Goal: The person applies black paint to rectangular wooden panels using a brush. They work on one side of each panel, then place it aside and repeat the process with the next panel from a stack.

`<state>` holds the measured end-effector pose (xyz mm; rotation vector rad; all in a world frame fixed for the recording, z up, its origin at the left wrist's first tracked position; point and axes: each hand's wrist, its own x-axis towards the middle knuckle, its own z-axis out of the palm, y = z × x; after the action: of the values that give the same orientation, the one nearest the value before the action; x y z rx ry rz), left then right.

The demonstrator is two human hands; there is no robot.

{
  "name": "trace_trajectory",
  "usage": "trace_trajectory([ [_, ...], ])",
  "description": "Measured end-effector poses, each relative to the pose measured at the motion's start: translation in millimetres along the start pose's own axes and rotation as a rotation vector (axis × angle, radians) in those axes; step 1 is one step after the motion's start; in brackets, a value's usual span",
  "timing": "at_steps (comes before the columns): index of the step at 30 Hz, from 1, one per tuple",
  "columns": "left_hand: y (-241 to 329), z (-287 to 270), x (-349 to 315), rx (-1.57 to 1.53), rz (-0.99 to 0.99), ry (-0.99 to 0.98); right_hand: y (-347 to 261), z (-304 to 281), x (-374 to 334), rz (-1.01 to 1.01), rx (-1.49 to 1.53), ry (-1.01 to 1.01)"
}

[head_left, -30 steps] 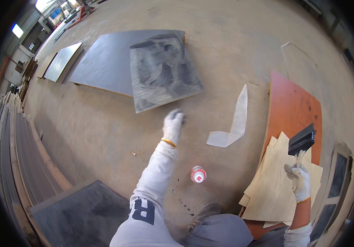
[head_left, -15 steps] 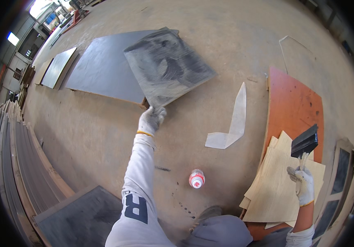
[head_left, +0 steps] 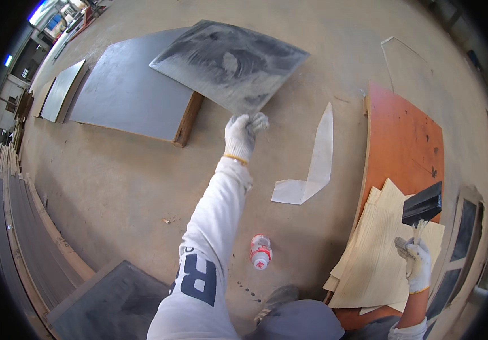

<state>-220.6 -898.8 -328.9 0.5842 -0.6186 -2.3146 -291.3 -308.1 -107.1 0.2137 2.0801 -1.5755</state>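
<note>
My left hand (head_left: pixel 240 137), in a whitish work glove, is closed on the near corner of a thin dark panel (head_left: pixel 198 54) smeared with pale grey streaks. The panel is held out in front of me, its left part overlapping a stack of blue-grey boards (head_left: pixel 128 85) in the picture. My gloved right hand (head_left: pixel 418 265) grips the pale, stained handle of a scraper with a wide black blade (head_left: pixel 423 204), blade upward. It hovers over fanned light-wood veneer sheets (head_left: pixel 368 255). Those sheets lie on an orange-red board (head_left: pixel 402 136).
A white-and-red bottle (head_left: pixel 261 252) stands on the concrete floor near my foot. Beyond it lies a pale bent strip (head_left: pixel 317 164). Long stacked panels (head_left: pixel 34 226) line the left side, beside another dark panel (head_left: pixel 113 300). A framed piece (head_left: pixel 459 243) is at the right edge.
My left hand has moved right and farther out, swinging the dark panel with it. The near right corner of the blue-grey stack is now uncovered. My right hand keeps the scraper nearly in place.
</note>
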Motion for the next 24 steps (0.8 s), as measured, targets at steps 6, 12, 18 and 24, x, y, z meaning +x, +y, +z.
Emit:
trace_trajectory([
  [6,-1,9,53,-0.132,0.203,0.125,0,1,-5,0.020,0.006,0.038],
  [12,-9,8,119,-0.163,0.173,0.038,4,-18,-17,-0.003,0.000,0.074],
  [18,33,-15,186,0.001,0.038,0.045,1,-38,-41,-0.004,0.039,0.129],
  [24,63,-33,209,0.218,-0.127,0.066,-16,-58,-79,0.009,0.028,0.264],
])
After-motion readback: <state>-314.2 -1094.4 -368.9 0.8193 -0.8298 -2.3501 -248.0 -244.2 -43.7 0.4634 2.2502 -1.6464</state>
